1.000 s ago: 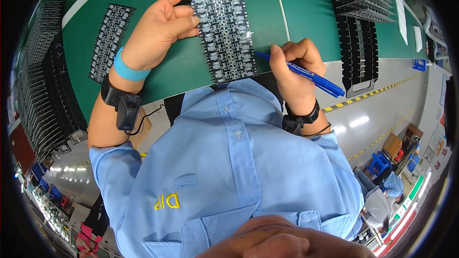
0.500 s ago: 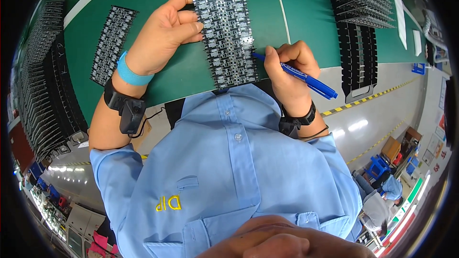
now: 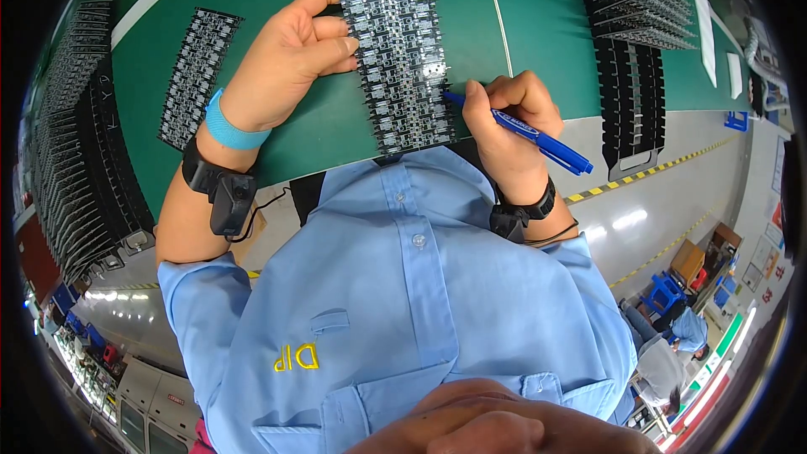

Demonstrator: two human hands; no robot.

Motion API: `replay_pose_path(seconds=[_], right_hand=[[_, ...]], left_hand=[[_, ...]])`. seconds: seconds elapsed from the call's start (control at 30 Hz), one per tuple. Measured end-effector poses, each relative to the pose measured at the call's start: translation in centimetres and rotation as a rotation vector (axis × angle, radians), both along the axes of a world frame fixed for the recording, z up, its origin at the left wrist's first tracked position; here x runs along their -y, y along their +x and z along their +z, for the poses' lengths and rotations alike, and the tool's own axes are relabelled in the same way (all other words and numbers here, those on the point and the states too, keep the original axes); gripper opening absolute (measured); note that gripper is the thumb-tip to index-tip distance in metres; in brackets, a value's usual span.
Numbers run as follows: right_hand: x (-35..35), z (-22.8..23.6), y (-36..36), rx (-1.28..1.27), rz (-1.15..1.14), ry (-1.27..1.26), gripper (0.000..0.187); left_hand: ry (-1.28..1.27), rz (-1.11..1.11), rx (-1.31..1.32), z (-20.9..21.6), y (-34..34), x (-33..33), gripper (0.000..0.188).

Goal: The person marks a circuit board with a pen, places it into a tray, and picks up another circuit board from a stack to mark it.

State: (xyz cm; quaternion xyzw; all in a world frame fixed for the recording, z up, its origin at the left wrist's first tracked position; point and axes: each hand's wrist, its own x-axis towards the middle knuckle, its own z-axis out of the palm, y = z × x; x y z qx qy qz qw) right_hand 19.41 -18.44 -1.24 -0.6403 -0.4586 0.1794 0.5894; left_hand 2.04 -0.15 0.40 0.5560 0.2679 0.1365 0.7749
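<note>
Circuit-board panel: where does it sit, measured from the hands?

Between the two grips, just right of the left hand and just left of the right hand, over the near part of the green table. Its black-and-silver face, filled with rows of repeated patterns, is up.

And how is the left hand closed?

It pinches the panel's left edge, high up. The thumb lies against that edge, and the index finger reaches the far left corner. Whether the near end of the panel rests on the table I can't tell.

What about the right?

Wrapped round a blue marker, thumb against the fingers. The tip points left from that grip to the panel's right edge; I can't tell whether it touches.

Anything else around?

Left of the left grip, a second panel lies on the table, well apart from the first. Farther left stands a black rack packed with boards. Well to the right of the marker grip is a grooved black rack, with upright boards beyond. Just behind the left grip, a light-blue band circles the wrist.
</note>
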Motion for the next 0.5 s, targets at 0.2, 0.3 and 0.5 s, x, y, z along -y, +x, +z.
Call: replay_pose_path(seconds=[0.2,0.3,0.5], right_hand=[[0.0,0.7,0.1,-0.156,-0.011,0.064,0.032],[0.2,1.2,0.2,-0.154,0.006,0.04,0.032],[-0.1,0.2,0.3,-0.084,-0.029,0.027,0.032]], left_hand=[[-0.021,-0.028,-0.007,0.1,0.0,-0.2,0.049],[-0.022,-0.043,-0.03,0.1,-0.1,0.1,0.05],[-0.024,-0.021,-0.064,0.5,0.0,0.5,0.05]])
